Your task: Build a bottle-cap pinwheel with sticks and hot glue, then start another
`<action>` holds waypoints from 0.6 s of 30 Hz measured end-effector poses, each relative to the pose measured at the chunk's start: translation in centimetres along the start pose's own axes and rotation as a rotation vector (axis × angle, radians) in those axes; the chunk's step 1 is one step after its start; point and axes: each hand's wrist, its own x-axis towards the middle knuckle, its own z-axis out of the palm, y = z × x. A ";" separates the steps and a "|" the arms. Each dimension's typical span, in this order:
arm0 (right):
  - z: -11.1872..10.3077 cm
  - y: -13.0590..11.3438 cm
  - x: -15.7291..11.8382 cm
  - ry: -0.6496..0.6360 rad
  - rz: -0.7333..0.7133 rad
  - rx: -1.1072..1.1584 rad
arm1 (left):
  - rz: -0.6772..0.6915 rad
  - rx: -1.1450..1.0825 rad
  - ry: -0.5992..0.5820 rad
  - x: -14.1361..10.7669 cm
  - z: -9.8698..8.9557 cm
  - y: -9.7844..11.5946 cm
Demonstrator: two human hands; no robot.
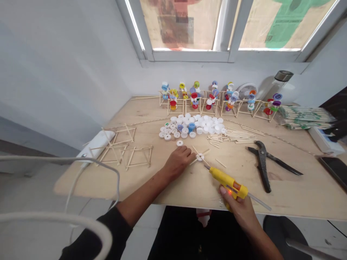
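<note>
In my right hand [240, 209] is a yellow hot glue gun [226, 180], its red light lit and a clear glue stick poking out of the back. Its nozzle points at a white bottle cap [200, 157] with thin wooden sticks spreading from it in a cross. The fingers of my left hand [180, 160] are curled together at the left side of that cross, apparently pinching a stick; the fingertips are partly hidden. A loose short stick [221, 163] lies to the right of the cap, and a single white cap [180, 143] just beyond my left hand.
Behind are a heap of caps [206, 122] and a pile of sticks [235, 135]. Stick frames [138, 159] stand at left beside a power strip [100, 142]. Finished cap wheels [193, 95] line the wall. Black pliers [261, 162] and a phone [333, 168] lie right. A white cable [116, 173] crosses the left foreground.
</note>
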 end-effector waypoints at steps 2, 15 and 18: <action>0.0 0.1 0.1 0.015 -0.001 -0.002 | -0.014 0.016 0.004 -0.1 -0.3 0.1; -0.3 0.4 0.4 -0.007 0.003 0.006 | -0.255 -0.116 0.001 -1.3 -1.0 0.4; -0.2 0.2 0.5 0.004 -0.001 0.032 | -0.340 -0.184 -0.039 -1.5 -1.2 0.6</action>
